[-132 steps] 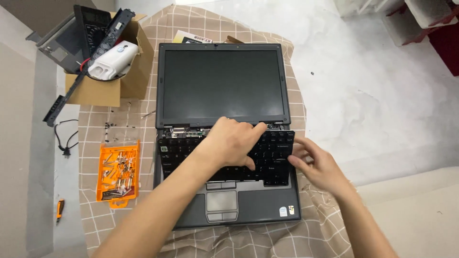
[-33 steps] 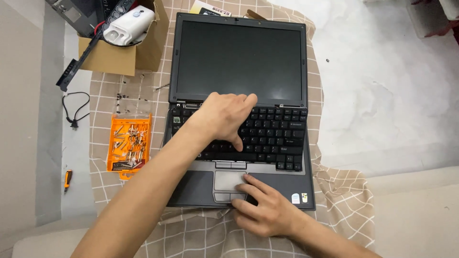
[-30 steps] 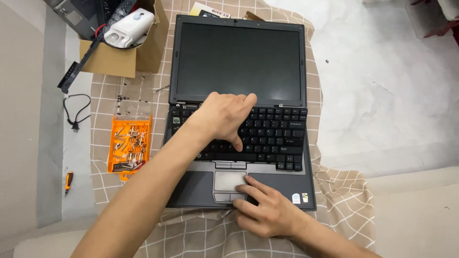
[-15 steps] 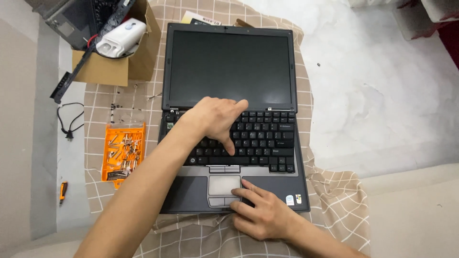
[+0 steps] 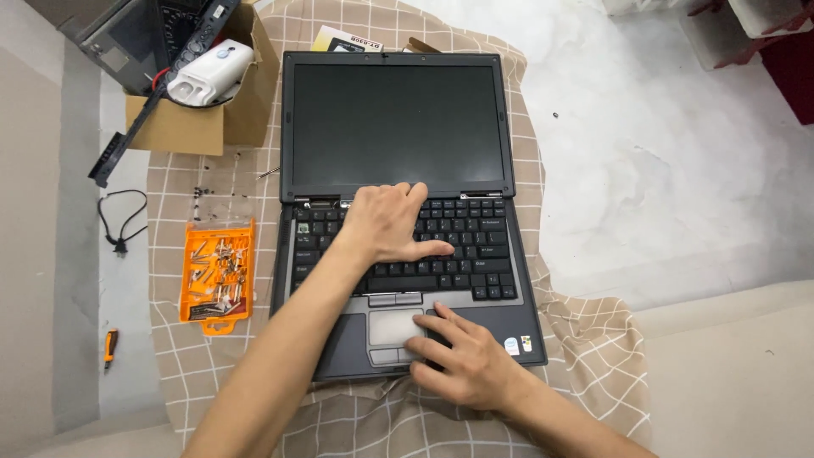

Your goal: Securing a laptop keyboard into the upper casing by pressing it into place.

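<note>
The left hand (image 5: 386, 225) lies flat, fingers spread, on the laptop keyboard (image 5: 475, 254), hiding the keys beneath. Just below it, the right hand (image 5: 462, 360) rests open on the palm rest, covering part of the touchpad (image 5: 392, 326).

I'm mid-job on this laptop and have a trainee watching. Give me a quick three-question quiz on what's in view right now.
1. True or false: the laptop screen is lit.
2. Where does the left hand rest? A) on the keyboard B) on the orange bit case C) in the cardboard box
3. Which part of the laptop do the right hand fingers touch?

Key:
1. False; the screen is dark.
2. A; it lies flat on the upper keys, near the hinge.
3. The palm rest, beside the touchpad and its buttons.
</note>
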